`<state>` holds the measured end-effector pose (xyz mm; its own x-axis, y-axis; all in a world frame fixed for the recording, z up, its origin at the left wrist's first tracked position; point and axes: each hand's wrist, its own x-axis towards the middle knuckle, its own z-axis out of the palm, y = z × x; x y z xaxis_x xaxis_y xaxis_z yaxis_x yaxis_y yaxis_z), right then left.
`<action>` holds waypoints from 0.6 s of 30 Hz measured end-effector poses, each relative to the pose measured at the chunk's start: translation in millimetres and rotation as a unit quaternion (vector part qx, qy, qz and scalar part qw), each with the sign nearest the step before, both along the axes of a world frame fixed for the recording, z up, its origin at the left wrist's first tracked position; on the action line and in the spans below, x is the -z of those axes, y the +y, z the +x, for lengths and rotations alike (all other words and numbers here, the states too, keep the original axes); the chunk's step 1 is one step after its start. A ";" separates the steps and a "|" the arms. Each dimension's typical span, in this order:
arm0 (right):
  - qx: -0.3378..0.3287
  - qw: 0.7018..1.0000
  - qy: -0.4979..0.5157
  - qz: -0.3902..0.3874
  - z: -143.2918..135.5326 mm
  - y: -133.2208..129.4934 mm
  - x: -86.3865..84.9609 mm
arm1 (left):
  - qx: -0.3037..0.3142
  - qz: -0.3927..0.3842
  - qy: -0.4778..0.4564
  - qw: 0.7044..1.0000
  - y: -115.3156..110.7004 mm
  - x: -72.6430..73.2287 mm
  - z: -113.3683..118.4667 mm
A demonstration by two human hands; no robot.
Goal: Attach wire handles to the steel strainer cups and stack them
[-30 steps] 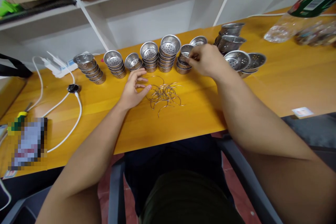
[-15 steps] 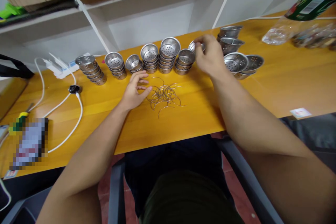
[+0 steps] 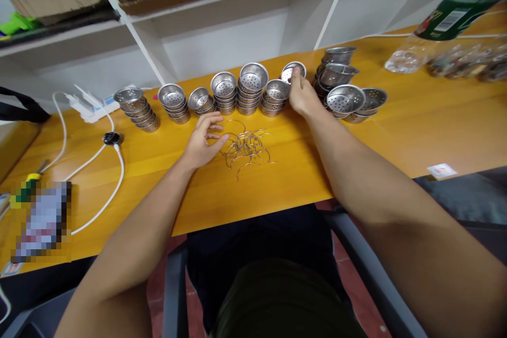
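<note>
1. While the counter (image 3: 277, 185) stretches across, the wire pile (image 3: 246, 148) lies on it.
2. Metal cup stacks (image 3: 253, 87) line up beyond the wire pile, reaching out to both sides.
3. Left hand (image 3: 202, 143): just left of the pile, fingers parted, grip wide and empty.
4. Right hand (image 3: 304, 95): right of and beyond the pile, thumb at the far cup (image 3: 288, 72); fingers hidden, grip closure cannot be told.
5. Far cup: beyond-right of the pile, mouth up, nearer the right hand, off its thumb tip.

Nothing legible in print.
Blurred lettering beside a barcode (image 3: 450, 20) on the green bottle label (image 3: 435, 26); unreadable print on a sticker (image 3: 442, 170).
</note>
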<state>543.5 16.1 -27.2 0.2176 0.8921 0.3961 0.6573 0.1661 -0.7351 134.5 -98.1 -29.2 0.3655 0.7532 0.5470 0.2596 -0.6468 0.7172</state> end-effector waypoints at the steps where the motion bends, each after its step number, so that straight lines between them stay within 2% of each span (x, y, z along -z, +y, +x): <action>1: 0.005 1.000 0.012 -0.023 -0.4 0.1 -1.3 | 0.001 0.001 0.000 1.000 0.0 0.3 -0.1; 5: -0.005 0.997 0.014 -0.069 -3.8 -5.3 -13.0 | 0.007 0.009 -0.009 1.000 0.0 1.2 -1.0; 11: -0.011 0.996 0.024 -0.084 -7.3 -12.7 -23.1 | -0.004 -0.016 0.004 1.000 -1.5 -0.4 -1.3; 14: -0.019 0.998 0.039 -0.055 -10.2 -17.0 -27.4 | -0.008 -0.020 0.007 1.000 -2.4 -1.4 -0.9; 18: -0.018 0.998 0.049 0.032 -18.5 -25.3 -35.6 | -0.006 -0.017 0.008 1.000 -1.9 -1.1 -1.2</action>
<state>525.0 -9.1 8.4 0.2263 0.8739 0.4301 0.5748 0.2366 -0.7833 133.3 -100.0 -28.1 0.3646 0.7756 0.5153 0.2786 -0.6189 0.7344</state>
